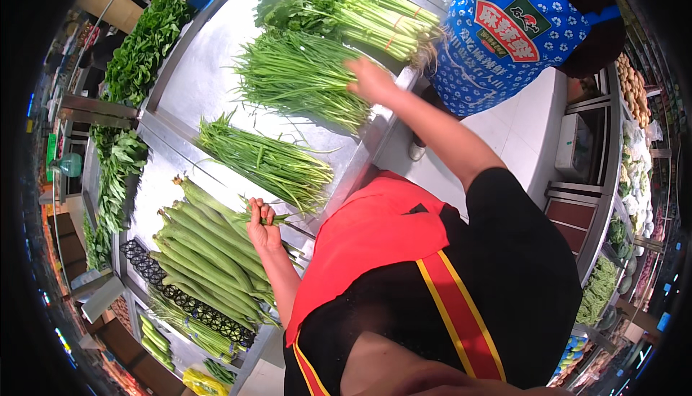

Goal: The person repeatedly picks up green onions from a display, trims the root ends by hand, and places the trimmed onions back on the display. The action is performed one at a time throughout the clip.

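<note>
My left hand [264, 224] is closed around a few green stems, above the near end of the long ridged gourds [211, 250]. A smaller pile of thin green leafy stalks [270, 163] lies just beyond it on the metal counter [189, 66]. My right hand [372, 80] is at the root-side part of a larger pile of similar thin greens [303, 71], fingers spread over it; whether it grips any stalks is unclear. Celery-like bunches [367, 12] with orange bands lie past that pile.
Leafy greens [146, 44] line the counter's far side. A black plastic lattice divider [184, 298] runs beside the gourds. Another person in a blue patterned apron [503, 39] stands at the counter's edge, top right. A yellow plastic bag [205, 382] is at the bottom.
</note>
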Tool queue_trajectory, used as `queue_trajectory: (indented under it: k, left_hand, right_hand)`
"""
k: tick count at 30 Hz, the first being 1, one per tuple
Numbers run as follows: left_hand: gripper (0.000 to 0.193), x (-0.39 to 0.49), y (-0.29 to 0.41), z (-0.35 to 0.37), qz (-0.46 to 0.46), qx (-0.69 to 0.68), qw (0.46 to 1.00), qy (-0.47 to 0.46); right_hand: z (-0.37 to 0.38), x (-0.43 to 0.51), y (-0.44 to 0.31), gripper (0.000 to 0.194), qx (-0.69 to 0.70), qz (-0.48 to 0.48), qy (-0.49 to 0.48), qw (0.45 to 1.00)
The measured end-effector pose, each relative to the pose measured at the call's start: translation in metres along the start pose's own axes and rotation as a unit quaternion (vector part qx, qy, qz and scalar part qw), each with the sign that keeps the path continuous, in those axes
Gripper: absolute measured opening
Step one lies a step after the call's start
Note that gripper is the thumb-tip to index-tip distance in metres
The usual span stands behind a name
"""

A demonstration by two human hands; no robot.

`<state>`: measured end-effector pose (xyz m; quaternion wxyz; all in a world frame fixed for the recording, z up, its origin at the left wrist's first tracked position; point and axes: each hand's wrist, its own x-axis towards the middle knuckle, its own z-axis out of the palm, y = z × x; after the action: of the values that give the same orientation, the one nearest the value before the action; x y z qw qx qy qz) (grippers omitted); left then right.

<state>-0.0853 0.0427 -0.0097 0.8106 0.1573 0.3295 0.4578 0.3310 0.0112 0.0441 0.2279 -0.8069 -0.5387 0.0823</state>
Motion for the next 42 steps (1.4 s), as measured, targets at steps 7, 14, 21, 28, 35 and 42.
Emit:
queue_trajectory:
  k: [7,14,21,28,35,42]
  left_hand:
    - [0.019,0.003,-0.001,0.015,-0.018,-0.007,0.995,0.101]
    - [0.027,-0.019,0.028,0.028,0.0,-0.042,0.998,0.049]
    - [0.027,-0.042,0.043,0.037,-0.009,-0.171,0.985,0.008]
    - [0.024,-0.061,0.04,0.048,-0.019,-0.196,0.98,-0.001]
    - [0.026,-0.096,0.05,0.077,-0.016,-0.132,0.989,-0.057]
    - [0.025,-0.101,0.078,0.064,0.077,-0.146,0.981,-0.098]
  right_hand:
    - [0.05,-0.123,-0.01,0.015,0.2,0.008,-0.263,0.944]
    - [0.07,-0.132,-0.032,0.016,0.234,0.028,-0.328,0.915]
    - [0.124,-0.101,-0.092,0.02,0.285,0.093,-0.422,0.856]
    - [0.179,-0.106,-0.152,0.03,0.409,0.245,-0.489,0.73]
    - [0.191,-0.093,-0.162,0.006,0.467,0.275,-0.446,0.713]
    - [0.127,-0.052,-0.136,0.012,0.481,0.239,-0.55,0.639]
